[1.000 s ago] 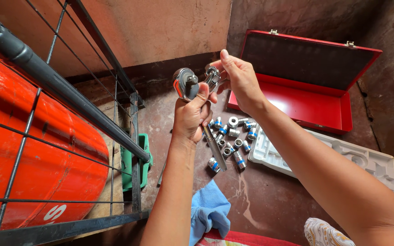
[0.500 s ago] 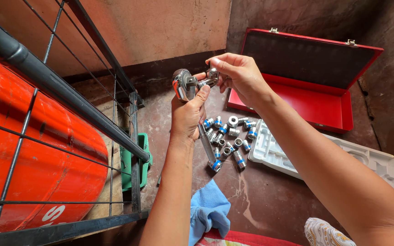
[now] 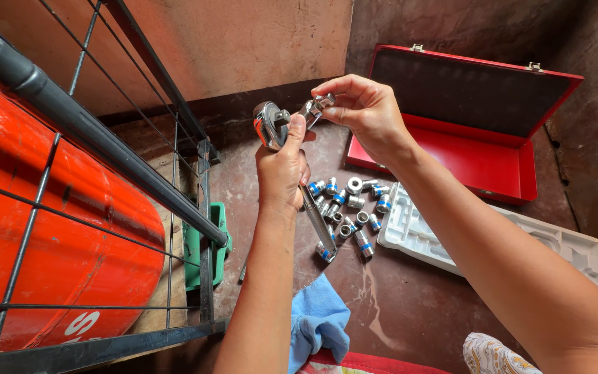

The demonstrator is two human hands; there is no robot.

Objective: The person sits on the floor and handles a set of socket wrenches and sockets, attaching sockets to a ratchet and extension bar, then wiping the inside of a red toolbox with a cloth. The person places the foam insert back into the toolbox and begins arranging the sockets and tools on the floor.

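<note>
1. Steel makes up the ratchet wrench [image 3: 273, 126], so I judge it stiff, fairly heavy for its size, and slick on the polished shaft; it is raised in mid-air above the floor [image 3: 410, 305], with its round head at the top.
2. Grip point: the best hold looks to be the upper shaft just below the head, which is where the left hand [image 3: 282, 173] is wrapped tight around it, thumb lying up against the head.
3. The small chrome joint piece [image 3: 315, 108] appears light, hard and smooth, easy to let slip; pinching its outer end seems right. It sits just beside the head's square drive, but whether it is seated on it I cannot tell.
4. The right hand [image 3: 365, 114] is closed on that piece with thumb and fingertips, the wrist bent downward and the forearm coming in from the lower right.
5. The left forearm rises almost straight up from the bottom of the view, with the wrench shaft slanting down past the wrist.
6. Below lie loose sockets with blue bands [image 3: 351, 204], a white moulded tray [image 3: 493, 235], an open red metal case [image 3: 465, 131] and a blue cloth [image 3: 318, 318].
</note>
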